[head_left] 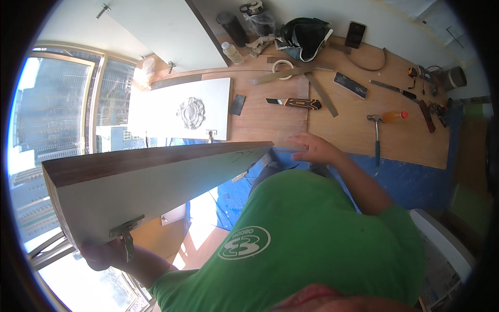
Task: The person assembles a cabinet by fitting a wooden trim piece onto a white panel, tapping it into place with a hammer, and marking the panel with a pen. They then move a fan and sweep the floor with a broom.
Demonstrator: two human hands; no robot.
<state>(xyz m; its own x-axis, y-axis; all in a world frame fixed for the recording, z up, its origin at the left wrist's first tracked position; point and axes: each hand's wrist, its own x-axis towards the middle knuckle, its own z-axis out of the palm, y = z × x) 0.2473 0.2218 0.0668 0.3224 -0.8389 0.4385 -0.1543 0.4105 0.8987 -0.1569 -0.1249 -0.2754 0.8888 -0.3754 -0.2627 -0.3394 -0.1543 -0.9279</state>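
Panel [150, 184], white-faced with a brown edge, is held up just off the near edge of the surface [340, 136], toward its left end. The brown edge faces up and the white face is turned to the person; the left end looms nearest, and the whole tapers away to the right. The left hand [99, 255] appears closed on the panel's lower left corner, beside a metal hinge [126, 228], though most of its fingers are hidden. The right hand [314, 148] is open, fingers spread, just beside the tapering end and seemingly not touching it. So the panel lies between the two hands, its weight apparently on the left one.

To handle it well, I would bring the right hand onto the far end before turning or lowering it, keep the left fingers clear of the hinge arm, and grip flat faces rather than the brown edge. The likely risk is that end swinging into the white board [161, 112] at the surface's left end, which carries a crumpled wad [191, 113]. The knife [293, 103] near the surface's middle, blade end toward that board, also deserves a wide berth.
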